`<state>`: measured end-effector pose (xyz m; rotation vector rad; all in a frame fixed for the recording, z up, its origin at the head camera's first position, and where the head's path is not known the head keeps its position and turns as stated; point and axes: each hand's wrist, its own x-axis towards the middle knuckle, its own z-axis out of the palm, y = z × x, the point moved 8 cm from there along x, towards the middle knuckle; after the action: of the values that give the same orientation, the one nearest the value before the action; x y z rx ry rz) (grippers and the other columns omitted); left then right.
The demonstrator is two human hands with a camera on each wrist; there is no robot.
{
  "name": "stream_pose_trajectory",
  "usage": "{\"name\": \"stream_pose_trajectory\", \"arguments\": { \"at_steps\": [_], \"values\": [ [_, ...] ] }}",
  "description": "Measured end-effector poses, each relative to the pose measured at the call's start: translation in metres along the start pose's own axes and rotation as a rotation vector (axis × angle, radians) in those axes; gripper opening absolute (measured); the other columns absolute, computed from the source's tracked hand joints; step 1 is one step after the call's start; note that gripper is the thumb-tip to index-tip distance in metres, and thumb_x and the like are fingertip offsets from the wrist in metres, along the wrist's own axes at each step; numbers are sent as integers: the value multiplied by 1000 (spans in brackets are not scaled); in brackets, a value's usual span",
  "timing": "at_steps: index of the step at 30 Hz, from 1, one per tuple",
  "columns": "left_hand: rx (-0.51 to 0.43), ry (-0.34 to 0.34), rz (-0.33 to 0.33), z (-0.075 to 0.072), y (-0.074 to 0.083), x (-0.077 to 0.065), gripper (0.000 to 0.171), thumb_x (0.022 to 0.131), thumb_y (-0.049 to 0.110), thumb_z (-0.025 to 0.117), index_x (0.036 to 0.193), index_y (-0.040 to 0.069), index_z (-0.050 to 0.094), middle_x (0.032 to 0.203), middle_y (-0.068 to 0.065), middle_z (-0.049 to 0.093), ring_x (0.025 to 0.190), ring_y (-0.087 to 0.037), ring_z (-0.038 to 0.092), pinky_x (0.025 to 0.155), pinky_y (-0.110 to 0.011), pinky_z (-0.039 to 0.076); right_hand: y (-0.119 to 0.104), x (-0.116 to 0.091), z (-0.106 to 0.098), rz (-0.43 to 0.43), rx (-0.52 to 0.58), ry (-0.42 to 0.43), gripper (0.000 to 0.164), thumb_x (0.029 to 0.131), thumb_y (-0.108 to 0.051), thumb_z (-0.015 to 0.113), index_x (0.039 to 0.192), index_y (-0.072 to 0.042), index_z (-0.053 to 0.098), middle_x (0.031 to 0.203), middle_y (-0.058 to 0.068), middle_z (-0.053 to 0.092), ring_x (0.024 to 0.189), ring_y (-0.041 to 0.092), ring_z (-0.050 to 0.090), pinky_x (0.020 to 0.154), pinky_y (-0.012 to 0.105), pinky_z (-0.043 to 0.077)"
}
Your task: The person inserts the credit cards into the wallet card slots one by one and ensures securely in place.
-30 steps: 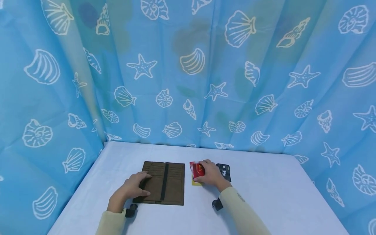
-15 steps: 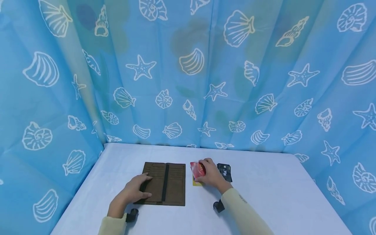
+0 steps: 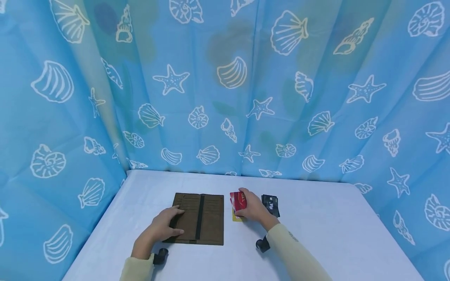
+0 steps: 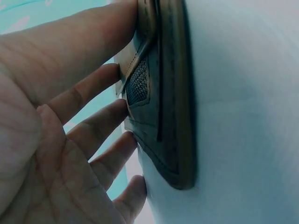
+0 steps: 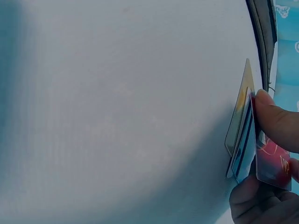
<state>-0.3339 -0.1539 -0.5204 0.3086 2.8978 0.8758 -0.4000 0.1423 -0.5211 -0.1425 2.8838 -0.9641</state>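
A brown wallet [image 3: 212,222] lies spread on the table, with card slots and a dark strap down its middle. My left hand [image 3: 164,224] rests on its left side; the left wrist view shows the thumb and fingertips of the left hand [image 4: 60,121] touching the wallet [image 4: 163,140], fingers spread. To the right, my right hand [image 3: 254,207] pinches a red VIP card [image 3: 240,200] between thumb and fingers. Beneath it lie several fanned cards, a yellow card [image 3: 237,219] lowest. In the right wrist view the red card [image 5: 271,163] stands slightly apart from those cards.
A pile of black VIP cards [image 3: 272,204] lies just right of the right hand. White cloth covers the table [image 3: 327,234]. A blue shell-patterned curtain [image 3: 211,132] hangs behind and at both sides. Each wrist carries a small black camera.
The red card's tilt has changed: half a second ago it caught glare, now its face and lettering show clearly. Both hands have stayed almost in place.
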Motion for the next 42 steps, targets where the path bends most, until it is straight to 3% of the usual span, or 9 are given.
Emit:
{"name": "stream_pose_trajectory", "arguments": {
  "at_steps": [4,12,28,42],
  "values": [
    [0,2,-9,-1,1,1,63,77,18,85,133,5,59,150,-21,44,139,-44,39,113,-61,34,1,3,0,16,31,-2,89,74,-17,87,148,-18,37,142,12,51,129,34,50,93,51,57],
    [4,9,-16,-4,3,1,63,77,17,85,133,5,58,150,-22,44,139,-44,39,113,-60,35,-10,10,-4,-33,160,1,62,90,-9,71,144,-17,43,143,14,51,129,35,51,97,55,53],
    [-10,10,-20,-1,-1,-2,63,77,16,85,134,6,58,151,-20,44,139,-42,41,113,-57,37,-24,19,13,20,301,-6,62,94,-11,66,148,-24,39,146,14,48,134,39,47,100,60,50],
    [-3,13,-4,-2,1,-1,63,76,17,86,132,5,59,149,-20,46,138,-42,42,112,-57,38,-53,24,31,-63,299,-51,62,92,-11,68,147,-22,41,147,12,48,131,34,49,104,54,49]
  ]
}}
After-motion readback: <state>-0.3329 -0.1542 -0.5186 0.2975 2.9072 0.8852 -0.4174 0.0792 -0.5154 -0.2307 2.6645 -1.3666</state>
